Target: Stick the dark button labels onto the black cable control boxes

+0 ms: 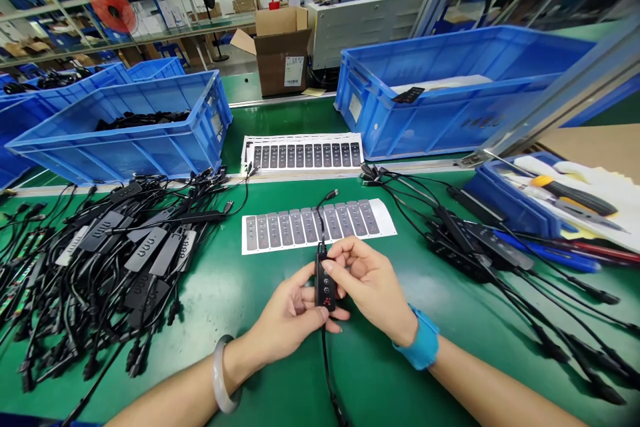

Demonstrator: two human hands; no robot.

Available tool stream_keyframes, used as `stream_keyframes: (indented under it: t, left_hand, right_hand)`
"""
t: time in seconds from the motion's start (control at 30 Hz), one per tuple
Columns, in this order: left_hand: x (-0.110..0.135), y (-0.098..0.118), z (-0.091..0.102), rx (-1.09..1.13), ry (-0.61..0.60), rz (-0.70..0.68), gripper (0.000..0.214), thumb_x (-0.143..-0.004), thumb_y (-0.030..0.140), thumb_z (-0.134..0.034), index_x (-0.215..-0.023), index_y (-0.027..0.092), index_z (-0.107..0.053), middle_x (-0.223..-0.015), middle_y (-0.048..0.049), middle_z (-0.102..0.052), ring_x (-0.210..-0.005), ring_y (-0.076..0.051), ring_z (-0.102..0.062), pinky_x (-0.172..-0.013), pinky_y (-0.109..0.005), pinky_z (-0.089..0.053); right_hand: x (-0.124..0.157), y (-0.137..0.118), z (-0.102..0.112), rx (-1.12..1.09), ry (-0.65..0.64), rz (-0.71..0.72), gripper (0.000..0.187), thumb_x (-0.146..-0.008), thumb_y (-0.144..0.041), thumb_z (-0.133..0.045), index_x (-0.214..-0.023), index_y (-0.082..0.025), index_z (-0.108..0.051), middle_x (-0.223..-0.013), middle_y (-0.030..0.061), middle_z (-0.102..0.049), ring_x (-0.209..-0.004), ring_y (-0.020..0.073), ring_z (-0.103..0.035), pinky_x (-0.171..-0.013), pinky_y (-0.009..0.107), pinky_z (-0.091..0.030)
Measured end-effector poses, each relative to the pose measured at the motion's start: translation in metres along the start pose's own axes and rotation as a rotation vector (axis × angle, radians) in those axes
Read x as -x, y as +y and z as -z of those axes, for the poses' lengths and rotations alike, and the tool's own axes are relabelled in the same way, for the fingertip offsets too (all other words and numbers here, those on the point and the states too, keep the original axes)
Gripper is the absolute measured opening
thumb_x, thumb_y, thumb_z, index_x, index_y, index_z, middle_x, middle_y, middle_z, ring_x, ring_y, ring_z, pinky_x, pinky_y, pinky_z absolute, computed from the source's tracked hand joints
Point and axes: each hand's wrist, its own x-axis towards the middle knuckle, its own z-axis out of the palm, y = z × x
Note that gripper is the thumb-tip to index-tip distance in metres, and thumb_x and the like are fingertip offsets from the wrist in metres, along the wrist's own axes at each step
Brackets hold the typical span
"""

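My left hand (290, 317) and my right hand (373, 287) are both closed around a small black inline controller (325, 283) with buttons on its face. They hold it above the green table (240, 293), near the front. Its black cable runs up past a sticker sheet (315, 223) of grey labels to a plug, and down toward me. My right fingers press on the controller's top and side. A pale bangle sits on my left wrist and a blue band on my right.
A heap of black cabled controllers (100, 260) lies at left, a smaller bunch (480, 247) at right. A second label sheet (303, 153) lies farther back. Blue crates (130, 140) (450, 120) stand behind, a blue tool tray (525, 207) at right, a cardboard box (283, 50) beyond.
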Motion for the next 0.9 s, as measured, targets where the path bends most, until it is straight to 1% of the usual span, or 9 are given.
stream_keyframes:
  t: [0.27, 0.4, 0.47, 0.53, 0.6, 0.63, 0.7, 0.8, 0.9]
  left_hand:
    - [-0.003, 0.002, 0.001, -0.011, 0.018, 0.02, 0.066, -0.082, 0.033, -0.07, -0.14, 0.02, -0.041, -0.109, -0.0149, -0.063, -0.087, -0.02, -0.066, -0.073, -0.029, -0.053]
    - [-0.003, 0.005, 0.008, 0.028, -0.005, 0.036, 0.06, -0.085, 0.033, -0.068, -0.138, 0.019, -0.043, -0.095, -0.0121, -0.067, -0.077, -0.015, -0.066, -0.071, -0.027, -0.052]
    - [-0.003, 0.008, 0.012, 0.06, -0.032, 0.034, 0.058, -0.086, 0.031, -0.067, -0.138, 0.019, -0.044, -0.088, -0.0107, -0.068, -0.075, -0.014, -0.065, -0.07, -0.025, -0.052]
    - [-0.004, 0.011, 0.016, 0.092, -0.053, 0.054, 0.057, -0.083, 0.029, -0.071, -0.134, 0.019, -0.048, -0.093, -0.011, -0.068, -0.072, -0.012, -0.063, -0.069, -0.023, -0.052]
    - [-0.004, 0.012, 0.019, 0.118, -0.053, 0.098, 0.056, -0.075, 0.025, -0.078, -0.125, 0.017, -0.055, -0.097, -0.0116, -0.067, -0.073, -0.012, -0.063, -0.07, -0.023, -0.052]
    - [-0.005, 0.012, 0.019, 0.134, -0.045, 0.121, 0.055, -0.071, 0.023, -0.081, -0.12, 0.015, -0.057, -0.096, -0.0109, -0.067, -0.074, -0.013, -0.064, -0.069, -0.023, -0.052]
    - [-0.006, 0.01, 0.019, 0.152, -0.026, 0.15, 0.051, -0.068, 0.026, -0.083, -0.111, 0.012, -0.059, -0.084, -0.0078, -0.066, -0.073, -0.014, -0.065, -0.065, -0.021, -0.052]
    - [-0.007, 0.005, 0.017, 0.121, -0.024, 0.118, 0.042, -0.076, 0.039, -0.076, -0.102, 0.011, -0.058, -0.078, -0.0069, -0.064, -0.062, -0.012, -0.064, -0.053, -0.017, -0.049]
    - [-0.007, 0.001, 0.016, 0.068, -0.03, 0.075, 0.04, -0.083, 0.045, -0.068, -0.099, 0.011, -0.056, -0.087, -0.0098, -0.065, -0.063, -0.012, -0.065, -0.052, -0.018, -0.05]
  right_hand:
    - [-0.005, 0.007, 0.002, 0.024, 0.011, -0.063, 0.028, -0.08, -0.039, -0.067, -0.087, -0.016, -0.053, -0.063, -0.0038, -0.043, -0.045, 0.0077, -0.045, -0.041, 0.018, -0.044]
    - [-0.009, 0.015, 0.001, 0.007, 0.0, -0.148, 0.034, -0.084, -0.042, -0.062, -0.106, -0.02, -0.048, -0.074, -0.0023, -0.043, -0.052, 0.0089, -0.043, -0.042, 0.019, -0.044]
    - [-0.009, 0.015, 0.001, 0.065, -0.069, -0.153, 0.052, -0.081, -0.039, -0.065, -0.125, -0.022, -0.042, -0.094, 0.0039, -0.049, -0.064, 0.0123, -0.05, -0.049, 0.022, -0.049]
    - [-0.009, 0.014, 0.0, 0.157, -0.175, -0.131, 0.082, -0.069, -0.033, -0.076, -0.138, -0.023, -0.032, -0.117, 0.01, -0.048, -0.085, 0.0186, -0.056, -0.066, 0.029, -0.053]
    - [-0.009, 0.012, -0.002, 0.211, -0.265, -0.148, 0.098, -0.06, -0.026, -0.082, -0.142, -0.025, -0.028, -0.124, 0.0105, -0.048, -0.094, 0.0215, -0.057, -0.078, 0.032, -0.052]
    - [-0.01, 0.011, -0.003, 0.22, -0.29, -0.165, 0.095, -0.061, -0.024, -0.082, -0.14, -0.025, -0.029, -0.12, 0.0089, -0.052, -0.092, 0.0206, -0.058, -0.079, 0.032, -0.052]
    - [-0.01, 0.011, -0.004, 0.206, -0.31, -0.175, 0.072, -0.072, -0.028, -0.075, -0.133, -0.025, -0.036, -0.106, 0.0049, -0.058, -0.081, 0.0173, -0.059, -0.074, 0.03, -0.051]
    - [-0.011, 0.013, -0.003, 0.14, -0.297, -0.154, 0.036, -0.09, -0.041, -0.057, -0.118, -0.022, -0.044, -0.09, 0.003, -0.06, -0.07, 0.015, -0.059, -0.065, 0.027, -0.049]
    - [-0.012, 0.015, -0.001, 0.114, -0.247, -0.146, 0.034, -0.098, -0.048, -0.04, -0.115, -0.019, -0.048, -0.085, 0.0037, -0.062, -0.066, 0.0144, -0.059, -0.061, 0.025, -0.047]
